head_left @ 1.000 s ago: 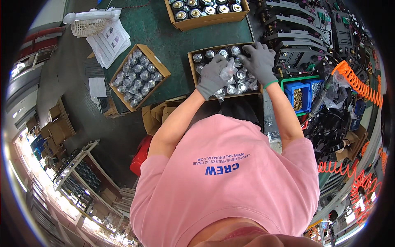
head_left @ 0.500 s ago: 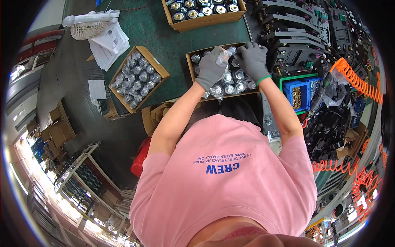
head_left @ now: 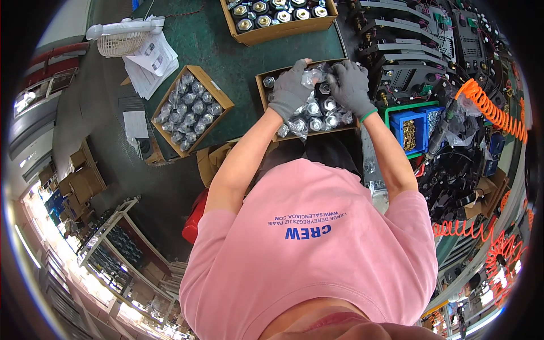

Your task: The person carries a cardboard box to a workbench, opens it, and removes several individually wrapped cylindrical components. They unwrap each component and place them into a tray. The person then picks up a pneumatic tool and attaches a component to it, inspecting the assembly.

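Both my hands wear grey gloves and work over an open cardboard box (head_left: pixel 262 95) of metal hex-headed fittings (head_left: pixel 315 123), several of them in clear plastic bags. My left hand (head_left: pixel 291 89) is closed at the box's left half, on a crumpled clear plastic bag (head_left: pixel 311 76). My right hand (head_left: pixel 351 89) reaches in at the far right corner. Its fingers are bent and drawn together beside the bag, and what they pinch is hidden. A bare fitting (head_left: pixel 324 88) shows between the two hands.
Another box (head_left: pixel 222 95) of bagged fittings stands to the left on the green table (head_left: pixel 207 48); a box (head_left: pixel 286 35) of uncovered fittings is at the far edge. At right are blue bins (head_left: pixel 409 131), black assemblies (head_left: pixel 405 68) and an orange coiled hose (head_left: pixel 487 105). A white fan (head_left: pixel 122 38) lies far left.
My left hand has turned and its fingertips moved slightly outward with the plastic. My right hand has shifted slightly nearer, its fingers now bent lower into the box beside the bag.
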